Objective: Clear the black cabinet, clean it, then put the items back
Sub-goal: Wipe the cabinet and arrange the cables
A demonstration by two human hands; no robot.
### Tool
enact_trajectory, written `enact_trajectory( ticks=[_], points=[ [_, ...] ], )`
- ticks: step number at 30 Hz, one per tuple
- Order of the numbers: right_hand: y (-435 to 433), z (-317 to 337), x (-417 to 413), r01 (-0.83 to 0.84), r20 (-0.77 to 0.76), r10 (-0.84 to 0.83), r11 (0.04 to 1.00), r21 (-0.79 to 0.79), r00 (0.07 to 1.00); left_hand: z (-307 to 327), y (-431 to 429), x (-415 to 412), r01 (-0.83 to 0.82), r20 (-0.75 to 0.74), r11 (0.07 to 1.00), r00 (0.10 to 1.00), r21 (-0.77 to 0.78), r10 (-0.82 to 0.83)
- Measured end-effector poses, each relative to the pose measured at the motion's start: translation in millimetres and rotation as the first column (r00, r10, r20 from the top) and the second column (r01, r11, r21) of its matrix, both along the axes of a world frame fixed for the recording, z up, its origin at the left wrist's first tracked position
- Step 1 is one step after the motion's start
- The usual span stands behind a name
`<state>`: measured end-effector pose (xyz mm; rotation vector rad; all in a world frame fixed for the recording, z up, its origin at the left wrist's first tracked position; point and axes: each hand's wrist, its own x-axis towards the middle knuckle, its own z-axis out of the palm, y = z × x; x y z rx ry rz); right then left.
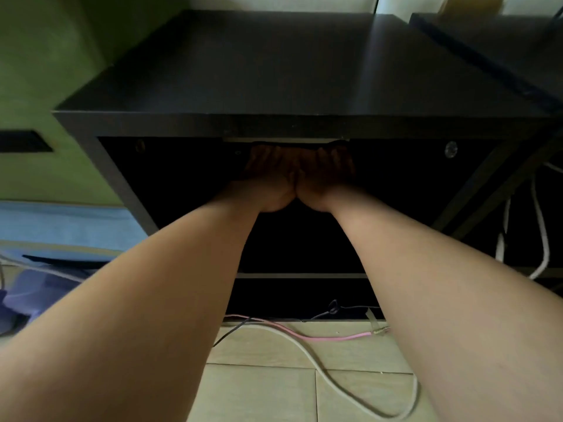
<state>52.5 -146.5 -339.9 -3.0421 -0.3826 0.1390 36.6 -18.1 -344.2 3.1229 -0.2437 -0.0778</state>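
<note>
Black cabinet [274, 71], left hand [268, 178], right hand [323, 175] inside

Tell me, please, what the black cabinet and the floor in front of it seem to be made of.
The black cabinet looks like laminated board with a matte black finish: flat panels, square edges, a soft sheen on top. The floor looks like ceramic tile, pale beige, with straight grout lines.
</note>
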Motion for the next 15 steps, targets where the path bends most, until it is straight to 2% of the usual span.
enact_trajectory(
  ticks=[2,6,10,15],
  points=[
    [-1,0,-16,0.015,-0.065,-0.016,1.000,-0.017,0.998,-5,2,-14,-0.024,-0.038,0.999,0.999,-0.026,0.023],
    [0,5,-60,-0.043,-0.067,0.039,0.998,-0.049,0.997,-11,7,-57,-0.079,-0.060,0.993,0.995,-0.086,0.074],
    [3,4,-109,-0.068,-0.007,0.067,0.994,-0.083,0.998,-4,9,-104,-0.097,-0.089,0.995,0.992,-0.027,0.094],
    [13,1,-151,-0.058,-0.064,0.056,0.998,-0.033,0.996,4,10,-160,-0.179,-0.139,0.983,0.975,-0.039,0.172]
  ],
)
